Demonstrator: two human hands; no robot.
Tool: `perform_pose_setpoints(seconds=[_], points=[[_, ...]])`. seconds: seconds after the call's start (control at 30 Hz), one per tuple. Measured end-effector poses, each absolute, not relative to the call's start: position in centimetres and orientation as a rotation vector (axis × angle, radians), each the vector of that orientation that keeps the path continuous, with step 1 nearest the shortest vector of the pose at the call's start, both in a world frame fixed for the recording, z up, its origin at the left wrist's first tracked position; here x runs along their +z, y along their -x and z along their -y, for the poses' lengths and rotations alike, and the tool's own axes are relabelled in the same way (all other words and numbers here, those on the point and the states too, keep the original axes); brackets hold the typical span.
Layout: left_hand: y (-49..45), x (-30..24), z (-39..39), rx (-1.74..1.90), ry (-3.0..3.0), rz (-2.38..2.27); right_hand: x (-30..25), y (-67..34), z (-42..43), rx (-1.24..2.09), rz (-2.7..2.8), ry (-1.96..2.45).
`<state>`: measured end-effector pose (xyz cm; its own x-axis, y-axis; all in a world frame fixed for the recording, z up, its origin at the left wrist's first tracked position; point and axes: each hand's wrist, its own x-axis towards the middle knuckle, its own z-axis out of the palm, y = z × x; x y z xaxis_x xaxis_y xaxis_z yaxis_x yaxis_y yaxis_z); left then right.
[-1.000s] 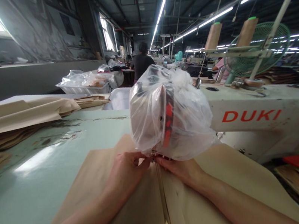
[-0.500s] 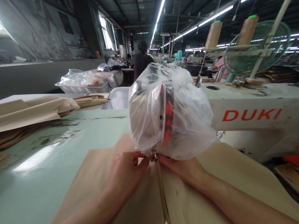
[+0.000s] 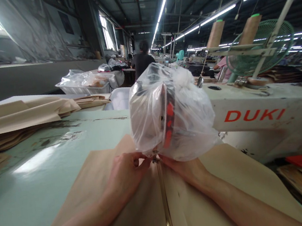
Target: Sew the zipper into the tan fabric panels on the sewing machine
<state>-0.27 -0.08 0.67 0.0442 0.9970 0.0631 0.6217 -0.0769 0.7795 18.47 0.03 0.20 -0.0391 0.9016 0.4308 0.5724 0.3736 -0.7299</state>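
A white sewing machine (image 3: 254, 115) marked DUKI has its head wrapped in a clear plastic bag (image 3: 168, 114). Beige fabric (image 3: 99, 182) with a brass zipper (image 3: 164, 202) down its middle lies under the head. My left hand (image 3: 126, 176) pinches the fabric just left of the zipper, at the presser foot. My right hand (image 3: 185, 170) presses flat on the fabric right of the zipper, its fingertips hidden under the bag.
Stacks of beige fabric (image 3: 16, 117) lie at the left on the pale green table (image 3: 23, 194). A white tray (image 3: 84, 87) with bagged items stands further back. Thread cones (image 3: 215, 36) and a green fan (image 3: 261, 49) rise behind the machine. A person (image 3: 142, 60) works far off.
Both hands have crept slightly forward along the zipper toward the needle; otherwise the scene is the same.
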Motion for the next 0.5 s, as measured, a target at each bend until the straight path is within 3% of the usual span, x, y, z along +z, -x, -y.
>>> perform_pose_setpoints(seconds=[0.5], points=[[0.21,0.28,0.16,0.835,-1.857,-1.658,-0.27,-18.11,-0.27,0.472,1.708,1.203]])
